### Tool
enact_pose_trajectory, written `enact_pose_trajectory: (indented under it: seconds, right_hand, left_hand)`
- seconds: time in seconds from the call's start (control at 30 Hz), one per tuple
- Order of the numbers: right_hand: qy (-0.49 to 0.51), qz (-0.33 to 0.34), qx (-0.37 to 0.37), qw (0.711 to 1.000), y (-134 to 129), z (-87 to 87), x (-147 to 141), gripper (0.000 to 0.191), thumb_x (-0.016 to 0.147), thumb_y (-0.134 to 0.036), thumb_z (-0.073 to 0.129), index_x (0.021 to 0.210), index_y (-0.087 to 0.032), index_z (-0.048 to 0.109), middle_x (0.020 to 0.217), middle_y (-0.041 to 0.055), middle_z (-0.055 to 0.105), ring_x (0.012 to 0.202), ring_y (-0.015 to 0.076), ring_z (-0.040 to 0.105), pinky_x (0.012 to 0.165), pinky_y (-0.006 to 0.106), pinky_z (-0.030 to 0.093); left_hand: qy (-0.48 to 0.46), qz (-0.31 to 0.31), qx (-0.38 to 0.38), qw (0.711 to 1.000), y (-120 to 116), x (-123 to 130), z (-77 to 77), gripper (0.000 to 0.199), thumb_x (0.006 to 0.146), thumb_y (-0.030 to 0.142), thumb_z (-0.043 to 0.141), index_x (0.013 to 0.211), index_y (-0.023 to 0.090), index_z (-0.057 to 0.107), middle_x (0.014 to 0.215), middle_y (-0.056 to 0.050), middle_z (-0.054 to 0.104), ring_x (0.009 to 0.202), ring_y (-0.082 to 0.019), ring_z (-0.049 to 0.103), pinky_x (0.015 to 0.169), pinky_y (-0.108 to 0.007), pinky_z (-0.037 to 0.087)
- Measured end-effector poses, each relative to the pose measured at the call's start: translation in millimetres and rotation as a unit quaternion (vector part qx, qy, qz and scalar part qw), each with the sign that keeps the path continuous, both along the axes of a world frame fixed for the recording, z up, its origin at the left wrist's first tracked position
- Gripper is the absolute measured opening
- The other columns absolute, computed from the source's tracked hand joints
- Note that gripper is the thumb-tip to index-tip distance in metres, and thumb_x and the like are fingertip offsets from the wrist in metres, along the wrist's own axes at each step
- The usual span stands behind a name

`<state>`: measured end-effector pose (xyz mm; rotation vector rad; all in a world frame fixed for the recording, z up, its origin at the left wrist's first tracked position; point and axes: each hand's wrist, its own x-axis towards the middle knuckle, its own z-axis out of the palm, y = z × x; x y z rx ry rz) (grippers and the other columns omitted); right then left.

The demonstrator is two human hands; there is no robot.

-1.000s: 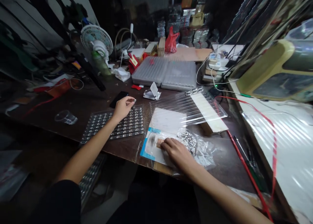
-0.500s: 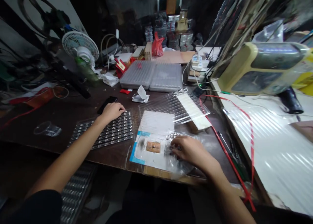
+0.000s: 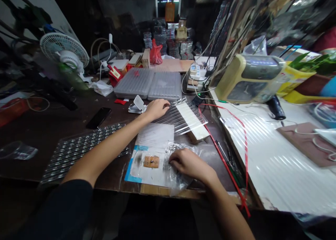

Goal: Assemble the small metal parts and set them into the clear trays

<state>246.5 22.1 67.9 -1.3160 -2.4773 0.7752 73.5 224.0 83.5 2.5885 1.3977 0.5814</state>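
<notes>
My right grip (image 3: 189, 164) sits low and right of centre in the frame, its fingers curled close together and pressed down on a clear plastic bag (image 3: 177, 177). The grip looks narrow, though I cannot tell whether it pinches anything through the film. Just above my fingertips (image 3: 173, 159), small shiny metal parts (image 3: 173, 148) lie bunched inside the bag, which rests partly on a blue-edged white card (image 3: 138, 166) with a small tan pad (image 3: 151, 161) on it. My left grip (image 3: 157, 108), near the centre of the frame, lies over the edge of a clear ribbed plastic tray (image 3: 170, 117) with a white strip (image 3: 189, 115) on it. That hand looks half curled, and I cannot tell if it holds the tray. Just beside it is a white phone stand (image 3: 138, 103). A studded metal panel (image 3: 84, 147) lies on the desk (image 3: 65, 119) at lower left. Light, flat finger pressure seems best here, since the slippery bag could slide and let loose parts spill
</notes>
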Motion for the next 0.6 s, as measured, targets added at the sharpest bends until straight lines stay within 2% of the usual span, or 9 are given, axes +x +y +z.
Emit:
enact_pose_trajectory:
  seconds: [0.07,0.17,0.27,0.37,0.47,0.6]
  right_hand:
    - [0.046,0.014,-0.019,0.999,1,1.3,-1,0.026,0.08,-0.006,0.055,0.091,-0.016,0.075,0.088,0.0053,0.076,0.08,0.0156,0.068,0.075,0.024,0.05]
    - [0.074,0.009,-0.024,0.997,3,0.6,-4,0.027,0.081,-0.006,0.054,0.096,-0.014,0.075,0.093,0.0072,0.074,0.084,0.0167,0.067,0.079,0.025,0.049]
    - [0.081,0.0,-0.018,0.997,5,-2.2,-6,0.031,0.083,-0.006,0.054,0.102,-0.017,0.075,0.098,0.0076,0.072,0.087,0.0171,0.066,0.081,0.027,0.049]
    - [0.079,-0.005,-0.006,0.997,6,-7.0,-9,0.034,0.085,-0.004,0.052,0.106,-0.018,0.075,0.097,0.0077,0.069,0.087,0.0171,0.065,0.081,0.027,0.049]
    - [0.061,-0.015,0.005,0.998,6,-14.1,-17,0.033,0.087,-0.005,0.052,0.106,-0.018,0.075,0.098,0.0082,0.069,0.087,0.0176,0.065,0.081,0.026,0.049]
    - [0.028,-0.05,0.022,0.998,1,-23.0,-36,0.026,0.089,-0.01,0.054,0.103,-0.019,0.074,0.099,0.0075,0.072,0.089,0.0188,0.066,0.078,0.026,0.049]
  left_hand:
    - [-0.001,0.017,0.008,1.0,11,19,-3.3,0.023,0.089,0.026,0.057,0.103,0.018,0.074,0.106,-0.009,0.072,0.102,-0.026,0.063,0.094,-0.036,0.046]
    - [-0.016,0.027,0.006,0.999,22,32,-9.0,0.019,0.087,0.029,0.061,0.093,0.017,0.074,0.098,-0.011,0.072,0.097,-0.027,0.063,0.089,-0.037,0.048]
    - [-0.032,0.026,-0.001,0.999,26,35,-11.3,0.014,0.085,0.029,0.064,0.087,0.017,0.073,0.095,-0.01,0.072,0.094,-0.026,0.064,0.085,-0.035,0.048]
    - [-0.044,0.03,-0.008,0.999,21,29,-7.9,0.011,0.086,0.025,0.062,0.087,0.017,0.07,0.096,-0.009,0.072,0.093,-0.024,0.064,0.084,-0.034,0.048]
    - [-0.126,0.008,-0.028,0.992,-4,9,-3.4,0.01,0.087,0.024,0.06,0.089,0.016,0.066,0.091,-0.006,0.071,0.087,-0.02,0.065,0.081,-0.03,0.049]
    - [-0.284,-0.032,-0.07,0.956,-75,-32,-4.4,0.011,0.086,0.02,0.057,0.095,0.016,0.062,0.089,-0.004,0.069,0.081,-0.015,0.064,0.076,-0.025,0.05]
